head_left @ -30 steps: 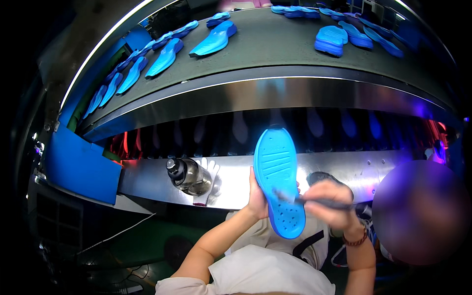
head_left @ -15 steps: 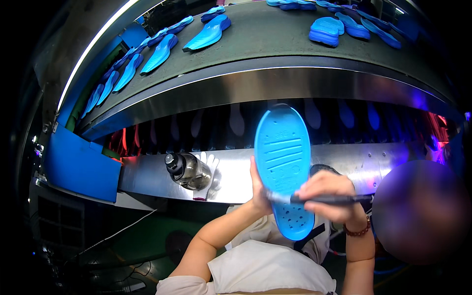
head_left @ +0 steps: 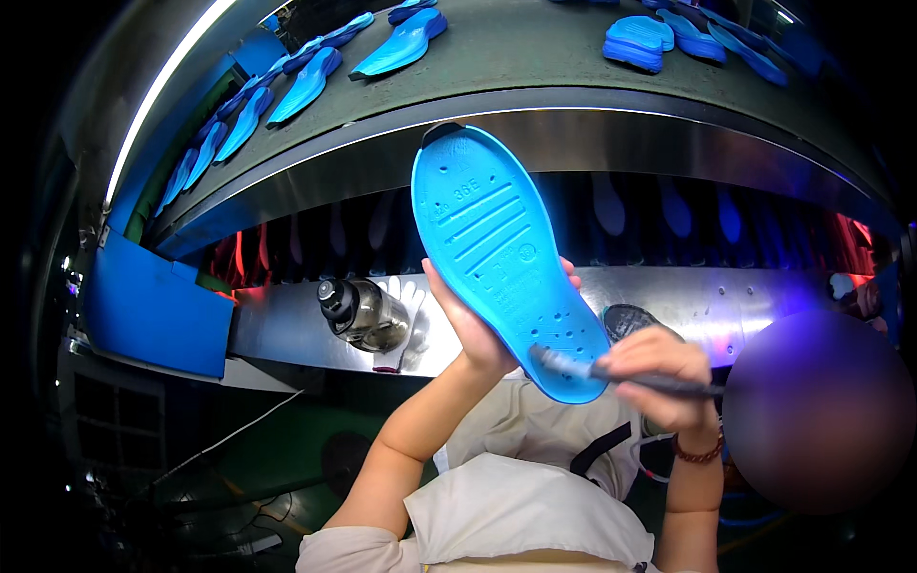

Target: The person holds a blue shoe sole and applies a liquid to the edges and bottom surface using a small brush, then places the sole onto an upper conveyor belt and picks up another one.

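Note:
A bright blue shoe sole (head_left: 492, 234), raised ridges and small holes on its upward face, is tilted in front of me. My left hand (head_left: 482, 329) grips it by its sides from underneath, with fingertips showing at the right edge. A small black piece (head_left: 441, 134) shows at the sole's far tip. In my right hand (head_left: 659, 372) is a brush (head_left: 568, 365) with a dark handle. Its pale bristles, smeared by motion, are over the small holes at the sole's near end; whether they touch cannot be told.
Several blue soles (head_left: 304, 88) lie on a dark conveyor belt (head_left: 497, 67) beyond a metal edge. On the metal ledge (head_left: 287, 334) stand a dark see-through bottle (head_left: 368, 320) and a white glove (head_left: 406, 315). A dark rounded item (head_left: 626, 318) is partly hidden behind my right hand.
The sole has moved up and its far end has swung left. The brush has shifted from the sole's narrow middle to its near end. My left hand has moved up with the sole.

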The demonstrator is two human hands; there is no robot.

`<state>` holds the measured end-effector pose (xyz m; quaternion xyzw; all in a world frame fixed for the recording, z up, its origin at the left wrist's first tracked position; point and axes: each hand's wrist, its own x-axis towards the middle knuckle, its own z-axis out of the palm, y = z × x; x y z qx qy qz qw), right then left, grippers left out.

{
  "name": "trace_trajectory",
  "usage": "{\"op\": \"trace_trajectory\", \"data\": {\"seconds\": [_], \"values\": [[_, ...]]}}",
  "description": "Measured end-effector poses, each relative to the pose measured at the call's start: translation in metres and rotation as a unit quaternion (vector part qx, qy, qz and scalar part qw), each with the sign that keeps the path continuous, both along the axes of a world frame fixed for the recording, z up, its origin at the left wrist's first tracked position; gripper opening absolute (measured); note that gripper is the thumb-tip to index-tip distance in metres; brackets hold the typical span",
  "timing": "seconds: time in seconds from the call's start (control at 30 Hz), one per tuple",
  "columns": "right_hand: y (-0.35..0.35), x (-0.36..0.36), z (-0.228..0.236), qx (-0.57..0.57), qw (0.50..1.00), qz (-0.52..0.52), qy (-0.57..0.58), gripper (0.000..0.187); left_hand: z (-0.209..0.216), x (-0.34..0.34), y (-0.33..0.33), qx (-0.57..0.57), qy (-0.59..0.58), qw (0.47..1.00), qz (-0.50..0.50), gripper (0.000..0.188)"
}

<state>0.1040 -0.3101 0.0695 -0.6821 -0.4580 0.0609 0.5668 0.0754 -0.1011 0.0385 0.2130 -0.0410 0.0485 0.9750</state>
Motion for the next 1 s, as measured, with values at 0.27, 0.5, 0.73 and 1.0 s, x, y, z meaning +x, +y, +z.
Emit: {"op": "trace_trajectory", "data": {"seconds": [0.27,0.5,0.73,1.0], "values": [[-0.008,-0.005,-0.012,0.024,0.999,-0.022,0.044,0.023,0.009,0.005,0.008,0.036,-0.009,0.999,0.017,0.105],[-0.008,-0.004,-0.026,0.137,0.941,0.056,0.305,0.022,0.015,0.003,0.012,0.03,-0.01,0.999,-0.012,0.105],[0.016,-0.031,-0.017,0.152,0.914,0.01,0.377,0.024,-0.029,-0.026,-0.006,0.055,-0.013,0.996,-0.07,0.07],[0.009,-0.001,0.016,-0.064,0.988,0.09,0.106,0.022,0.015,-0.013,0.018,0.177,0.029,0.949,-0.259,0.069]]}}
